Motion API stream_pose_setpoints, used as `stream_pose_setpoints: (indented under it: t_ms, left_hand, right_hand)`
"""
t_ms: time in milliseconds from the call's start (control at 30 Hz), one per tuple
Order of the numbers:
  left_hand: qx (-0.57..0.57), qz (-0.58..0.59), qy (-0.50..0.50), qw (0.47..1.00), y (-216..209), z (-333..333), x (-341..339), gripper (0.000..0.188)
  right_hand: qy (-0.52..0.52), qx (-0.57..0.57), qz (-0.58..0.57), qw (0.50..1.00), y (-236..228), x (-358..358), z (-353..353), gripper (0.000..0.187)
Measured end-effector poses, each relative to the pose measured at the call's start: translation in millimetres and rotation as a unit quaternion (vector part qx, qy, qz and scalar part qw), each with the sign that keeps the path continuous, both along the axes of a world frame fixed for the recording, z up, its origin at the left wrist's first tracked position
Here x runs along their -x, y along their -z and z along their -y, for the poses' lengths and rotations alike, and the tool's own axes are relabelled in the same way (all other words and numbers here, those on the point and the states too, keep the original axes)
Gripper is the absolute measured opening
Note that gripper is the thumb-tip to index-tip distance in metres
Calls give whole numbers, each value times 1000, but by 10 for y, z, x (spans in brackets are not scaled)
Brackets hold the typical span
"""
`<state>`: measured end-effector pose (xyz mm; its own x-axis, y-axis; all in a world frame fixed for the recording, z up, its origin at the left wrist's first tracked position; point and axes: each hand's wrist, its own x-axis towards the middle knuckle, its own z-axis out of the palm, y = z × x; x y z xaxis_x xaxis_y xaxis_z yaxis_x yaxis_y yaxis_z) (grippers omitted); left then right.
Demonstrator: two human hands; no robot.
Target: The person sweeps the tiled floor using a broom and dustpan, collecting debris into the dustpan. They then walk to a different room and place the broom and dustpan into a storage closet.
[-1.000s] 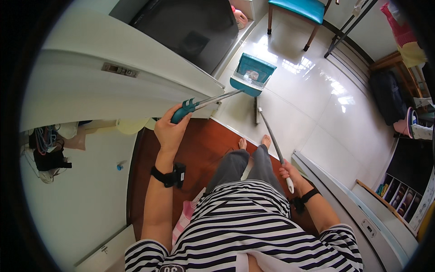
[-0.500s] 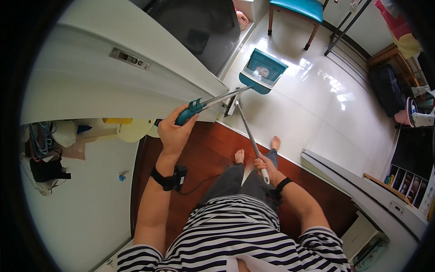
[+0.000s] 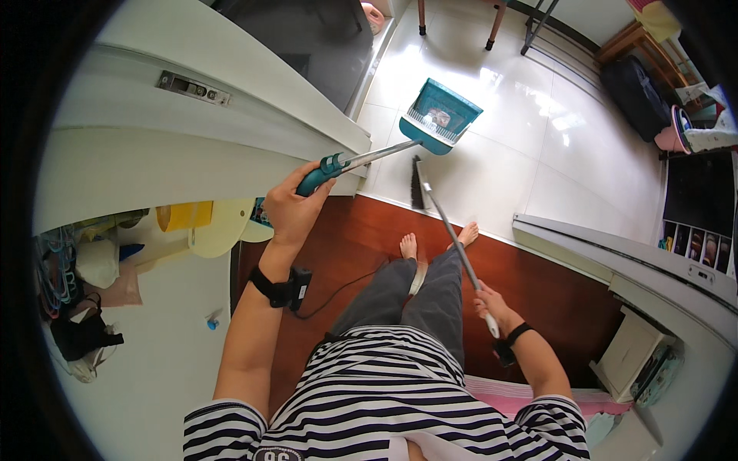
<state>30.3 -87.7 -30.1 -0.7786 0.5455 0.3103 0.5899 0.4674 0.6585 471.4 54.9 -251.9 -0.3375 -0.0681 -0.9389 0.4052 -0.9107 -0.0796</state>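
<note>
My left hand is wrapped round the teal handle of a long-handled dustpan. Its teal pan, with a comb-like row of teeth, hangs or rests over the white tiles; some pale debris lies inside. My right hand is closed on the lower end of a broom with a grey pole and white grip. The broom's dark bristles are at the border of tile and wooden floor, just below the dustpan and apart from it.
White tiles meet a reddish wooden floor where my bare feet stand. A sliding door's edge is at left, another door panel at right. A black bag and chair legs stand farther off. A cable hangs near my left wrist.
My right hand has moved right and toward me, and the broom head has swung away from the left door edge. My left hand still holds the dustpan in about the same place.
</note>
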Motion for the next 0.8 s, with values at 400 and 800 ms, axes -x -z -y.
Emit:
stream_pose_setpoints:
  t_ms: [400, 800]
  left_hand:
    - [-4, 23, -1, 1000, -91, 24, 17, 31]
    - [17, 43, -110, 993, -163, -433, -224, 33]
  right_hand:
    - [-251, -259, 16, 933, -633, -16, -226, 62]
    - [-96, -76, 50, 991, -582, -314, -1165, 64]
